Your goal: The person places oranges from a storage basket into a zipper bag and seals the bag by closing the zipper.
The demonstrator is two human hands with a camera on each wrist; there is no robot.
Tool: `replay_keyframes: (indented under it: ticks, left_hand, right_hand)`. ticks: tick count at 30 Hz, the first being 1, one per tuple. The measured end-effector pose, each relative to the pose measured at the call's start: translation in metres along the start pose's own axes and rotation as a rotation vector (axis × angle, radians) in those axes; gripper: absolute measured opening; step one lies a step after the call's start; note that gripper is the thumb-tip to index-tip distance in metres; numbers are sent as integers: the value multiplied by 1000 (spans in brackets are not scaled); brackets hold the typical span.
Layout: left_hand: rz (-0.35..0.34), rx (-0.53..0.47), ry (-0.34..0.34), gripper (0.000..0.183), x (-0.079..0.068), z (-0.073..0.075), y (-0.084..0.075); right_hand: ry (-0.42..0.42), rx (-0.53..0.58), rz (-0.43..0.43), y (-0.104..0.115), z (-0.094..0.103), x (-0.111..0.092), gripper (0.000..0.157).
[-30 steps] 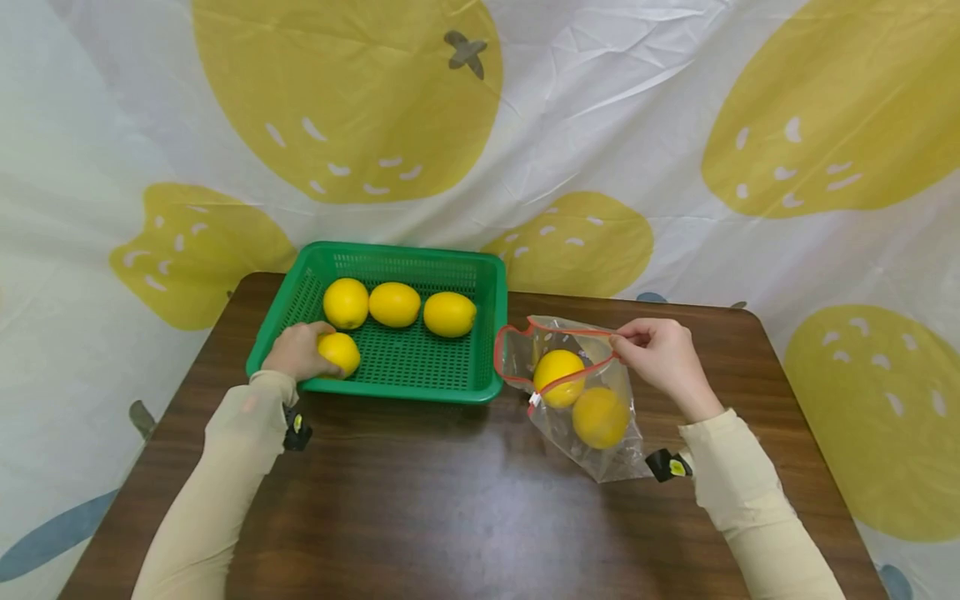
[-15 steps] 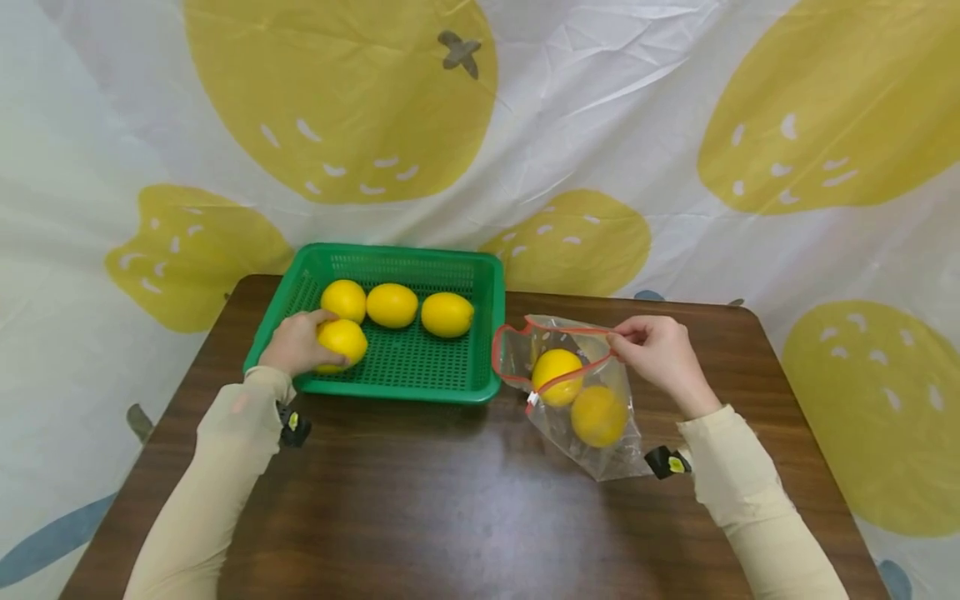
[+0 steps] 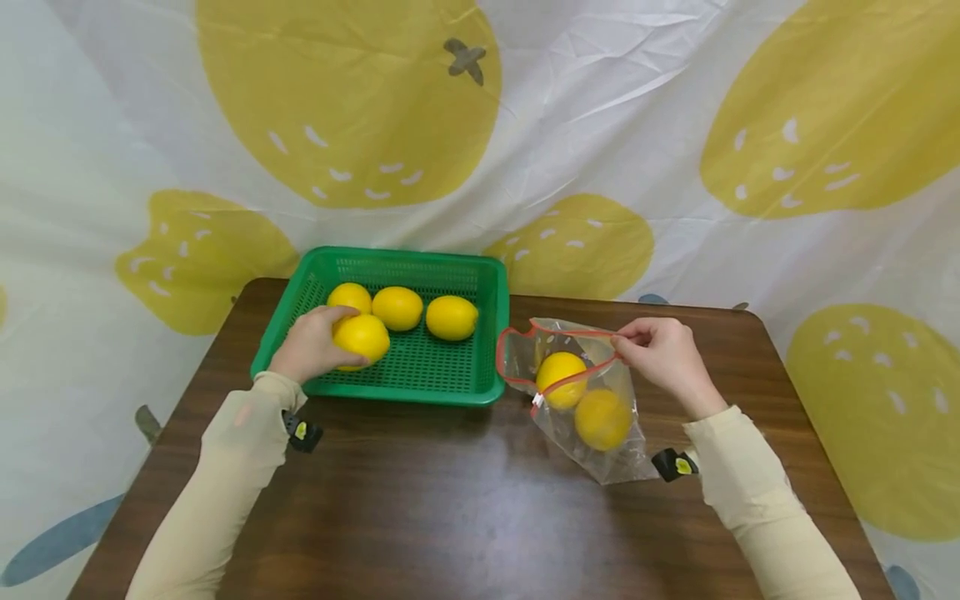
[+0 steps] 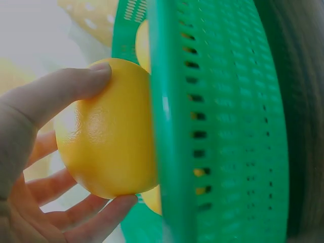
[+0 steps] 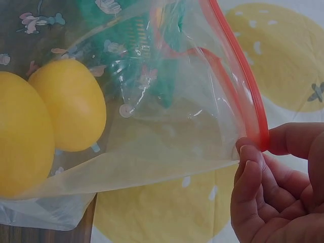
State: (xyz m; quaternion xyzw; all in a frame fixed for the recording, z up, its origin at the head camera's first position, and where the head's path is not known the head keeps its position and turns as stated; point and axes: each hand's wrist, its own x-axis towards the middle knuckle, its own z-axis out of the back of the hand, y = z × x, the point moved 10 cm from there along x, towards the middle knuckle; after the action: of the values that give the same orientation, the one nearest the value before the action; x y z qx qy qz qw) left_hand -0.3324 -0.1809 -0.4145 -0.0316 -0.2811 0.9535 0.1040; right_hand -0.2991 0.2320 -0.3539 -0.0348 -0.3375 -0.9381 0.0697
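Left fingers [image 4: 76, 84] curled round yellow fruit [image 4: 109, 136], right fingers [image 5: 249, 183] pinching red-rimmed clear bag [image 5: 167, 139], blurred prints [image 5: 39, 23] perhaps cartoons

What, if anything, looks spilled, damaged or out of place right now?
Nothing stands out. Three yellow oval fruits sit in the green perforated plastic basket, the left hand holds another, and two more lie inside the clear red-edged plastic bag.

The right grip [image 5: 278, 190] pinches a clear bag [image 5: 157, 139] by its red rim [image 5: 254, 96], two lemons [image 5: 73, 106] inside.
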Motion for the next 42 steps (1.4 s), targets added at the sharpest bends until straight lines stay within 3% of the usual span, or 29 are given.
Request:
replay_keyframes:
  ticks: [8, 17, 28, 35, 42]
  left_hand:
    - [-56, -20, -20, 73, -3, 4, -20]
    - [-112, -80, -28, 73, -11, -5, -49]
    - [-270, -118, -34, 72, 4, -24, -96]
    - [-313, -149, -26, 71, 9, -34, -120]
    - [-434, -182, -50, 69, 14, -38, -152]
  right_hand:
    - [17, 20, -17, -4, -7, 4, 18]
    - [18, 13, -11, -5, -11, 4, 18]
    - [17, 28, -3, -1, -11, 6, 17]
    - [15, 22, -10, -1, -8, 6, 19]
    - [13, 30, -10, 0, -10, 6, 19]
